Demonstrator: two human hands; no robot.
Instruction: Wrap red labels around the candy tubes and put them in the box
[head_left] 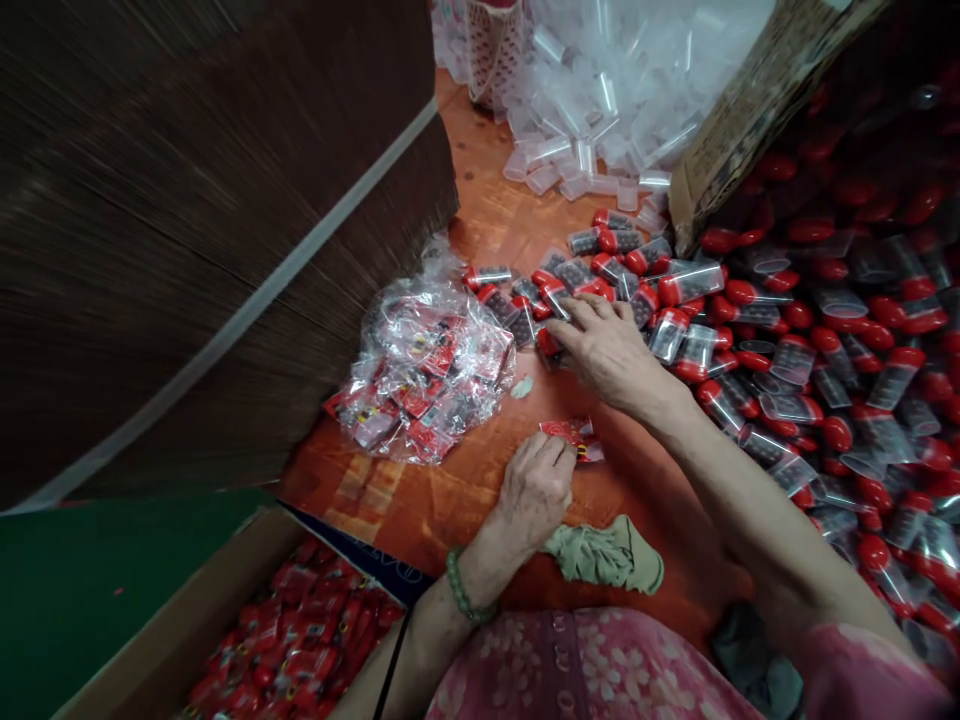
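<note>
My left hand [534, 487], with a green bead bracelet [463, 585] at the wrist, is closed at the edge of a small red printed packet [574, 437] lying on the orange tabletop [480, 495]. Further up, my right hand [609, 348] curls its fingers over a red-capped clear tube [549, 343]; the palm hides part of it. Similar tubes with dark round contents, such as one tube [691, 284], lie heaped around and beyond that hand. A clear plastic bag [431, 370] of red printed packets rests left of both hands.
Green cloth [607, 555] lies near my body. An open box [202, 600] at lower left holds many red packets. Brown stacked cardboard [187, 200] rises on the left. Empty clear tubes [592, 100] are piled at the back, beside a cardboard box edge [739, 110].
</note>
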